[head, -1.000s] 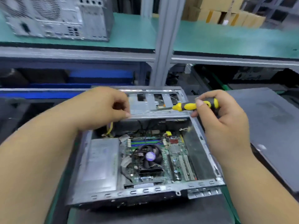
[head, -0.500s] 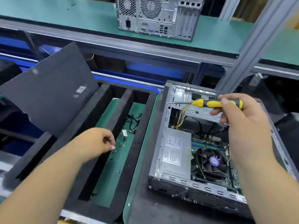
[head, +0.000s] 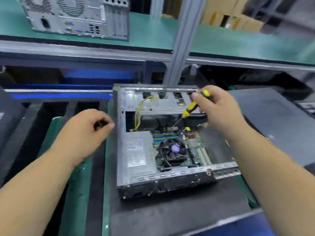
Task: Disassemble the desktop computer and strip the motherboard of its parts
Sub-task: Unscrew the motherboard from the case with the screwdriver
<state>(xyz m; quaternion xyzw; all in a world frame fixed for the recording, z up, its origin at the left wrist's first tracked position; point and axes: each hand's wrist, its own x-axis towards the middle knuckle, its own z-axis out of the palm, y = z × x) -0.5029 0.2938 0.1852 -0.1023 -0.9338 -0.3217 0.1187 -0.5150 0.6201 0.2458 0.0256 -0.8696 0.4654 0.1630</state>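
An open desktop computer case [head: 133,183] lies flat on a dark mat. Inside it sit the silver power supply [head: 136,152], the green motherboard [head: 196,149] and a black CPU fan [head: 172,150]. Yellow cables [head: 139,109] loop up to the drive cage [head: 160,104]. My right hand [head: 219,108] grips a yellow-and-black screwdriver [head: 191,108], its tip pointing down into the case near the memory slots. My left hand [head: 85,132] hovers left of the case with fingers curled; whether it holds something small is unclear.
Black foam trays with long slots [head: 56,113] lie to the left over a green mat. A dark side panel [head: 272,120] lies to the right. On the green shelf above stands another computer tower [head: 76,16]. A grey post [head: 179,41] rises behind the case.
The view swung back to the right. My left hand came from the foam trays toward the case. My right hand tilted the screwdriver from level to pointing down into the case.
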